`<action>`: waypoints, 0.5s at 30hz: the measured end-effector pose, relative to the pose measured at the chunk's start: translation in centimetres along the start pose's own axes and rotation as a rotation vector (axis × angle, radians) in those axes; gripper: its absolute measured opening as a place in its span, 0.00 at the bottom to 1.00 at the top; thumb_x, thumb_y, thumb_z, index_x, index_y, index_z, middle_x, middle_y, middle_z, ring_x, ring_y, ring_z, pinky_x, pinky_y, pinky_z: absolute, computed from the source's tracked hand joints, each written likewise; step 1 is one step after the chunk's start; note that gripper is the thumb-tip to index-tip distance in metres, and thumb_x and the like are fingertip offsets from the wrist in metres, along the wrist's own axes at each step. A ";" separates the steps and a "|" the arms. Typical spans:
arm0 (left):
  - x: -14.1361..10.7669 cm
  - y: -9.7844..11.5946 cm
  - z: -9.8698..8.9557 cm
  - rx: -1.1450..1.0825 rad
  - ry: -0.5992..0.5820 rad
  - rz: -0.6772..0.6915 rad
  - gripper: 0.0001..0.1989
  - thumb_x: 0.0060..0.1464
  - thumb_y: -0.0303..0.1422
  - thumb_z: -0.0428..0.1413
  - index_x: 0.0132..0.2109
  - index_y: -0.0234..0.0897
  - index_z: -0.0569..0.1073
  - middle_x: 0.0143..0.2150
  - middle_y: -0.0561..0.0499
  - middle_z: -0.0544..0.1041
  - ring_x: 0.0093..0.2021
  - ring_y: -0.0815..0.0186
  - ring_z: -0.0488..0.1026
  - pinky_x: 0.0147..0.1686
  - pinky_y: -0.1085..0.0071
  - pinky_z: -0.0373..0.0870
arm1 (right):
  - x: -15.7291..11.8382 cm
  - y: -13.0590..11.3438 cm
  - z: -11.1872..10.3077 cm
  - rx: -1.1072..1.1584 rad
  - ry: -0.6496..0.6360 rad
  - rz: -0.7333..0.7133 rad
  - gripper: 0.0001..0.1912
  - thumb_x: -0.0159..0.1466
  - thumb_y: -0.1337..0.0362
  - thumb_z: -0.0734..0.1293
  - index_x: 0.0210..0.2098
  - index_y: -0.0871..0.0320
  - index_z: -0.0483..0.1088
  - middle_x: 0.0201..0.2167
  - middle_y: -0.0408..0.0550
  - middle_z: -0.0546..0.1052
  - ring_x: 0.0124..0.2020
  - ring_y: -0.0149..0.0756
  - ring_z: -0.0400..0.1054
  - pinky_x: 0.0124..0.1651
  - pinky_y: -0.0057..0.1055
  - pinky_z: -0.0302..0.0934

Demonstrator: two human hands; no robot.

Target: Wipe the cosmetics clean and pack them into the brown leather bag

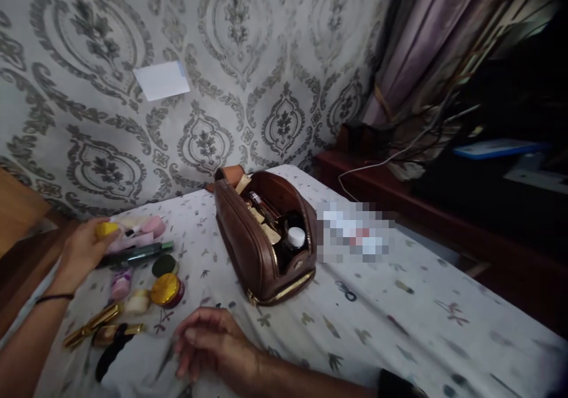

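At the far left, my left hand [82, 253] has its fingers closed on a small yellow item [106, 229], its exact kind unclear. Around it lie a pink round-ended item [153, 226], a dark green bottle [137, 255], a dark round-lidded jar [165, 265], a gold-lidded jar [167, 290] and a small purple-and-pink container [120, 284]. My right hand [217, 345] hovers low in front, fingers loosely bent with nothing visible in them, beside a white cloth-like thing [137, 365]. Beyond it stands an unzipped brown leather toiletry bag [239, 238], holding a white-capped bottle [296, 238] and other items.
Gold tubes [92, 325] and a small cream jar [138, 302] lie at the left on the patterned sheet [368, 327]. A pixelated patch covers something right of the bag. A patterned wall [248, 61] rises behind; a dark red ledge [377, 179] with a white cable is at right.
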State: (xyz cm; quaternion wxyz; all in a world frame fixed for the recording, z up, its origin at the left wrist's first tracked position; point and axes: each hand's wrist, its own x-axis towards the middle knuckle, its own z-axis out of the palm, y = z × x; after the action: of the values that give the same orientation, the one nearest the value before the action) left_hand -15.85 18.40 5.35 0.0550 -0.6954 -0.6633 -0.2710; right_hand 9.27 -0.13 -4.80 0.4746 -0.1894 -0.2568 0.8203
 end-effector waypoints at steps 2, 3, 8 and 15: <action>-3.0 2.1 -0.9 -0.245 -0.108 -0.035 0.17 0.53 0.46 0.52 0.44 0.41 0.71 0.39 0.54 0.77 0.39 0.62 0.74 0.39 0.69 0.71 | 0.0 -0.2 -0.1 0.053 -0.011 0.010 0.22 0.50 0.51 0.76 0.34 0.63 0.75 0.27 0.46 0.76 0.22 0.30 0.71 0.21 0.22 0.59; -4.8 3.4 -1.2 -0.322 -0.140 -0.033 0.18 0.51 0.47 0.55 0.45 0.42 0.71 0.40 0.53 0.77 0.39 0.62 0.74 0.38 0.70 0.71 | 0.0 -0.4 -0.2 0.071 -0.016 0.011 0.24 0.51 0.50 0.76 0.36 0.64 0.75 0.28 0.47 0.77 0.23 0.30 0.72 0.22 0.22 0.59; -14.4 10.0 -0.6 -0.263 -0.062 0.274 0.15 0.55 0.44 0.56 0.48 0.45 0.71 0.44 0.50 0.76 0.43 0.57 0.73 0.40 0.63 0.72 | -0.2 -0.7 -0.1 0.137 -0.018 0.029 0.30 0.54 0.44 0.73 0.44 0.62 0.74 0.38 0.52 0.79 0.37 0.36 0.75 0.33 0.29 0.66; -20.5 13.8 0.4 -0.169 -0.020 0.570 0.12 0.61 0.28 0.51 0.51 0.41 0.71 0.50 0.44 0.74 0.50 0.55 0.71 0.51 0.59 0.69 | 0.0 -0.4 -0.3 0.247 0.034 0.045 0.24 0.58 0.45 0.70 0.44 0.58 0.72 0.38 0.47 0.81 0.37 0.35 0.75 0.39 0.31 0.67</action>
State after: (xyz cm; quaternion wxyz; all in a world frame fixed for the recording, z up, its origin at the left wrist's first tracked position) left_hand -2.02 -1.32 -0.29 0.0642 -0.8585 -0.4167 -0.2918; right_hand 9.69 0.14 -4.75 0.4801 -0.1491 -0.1412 0.8528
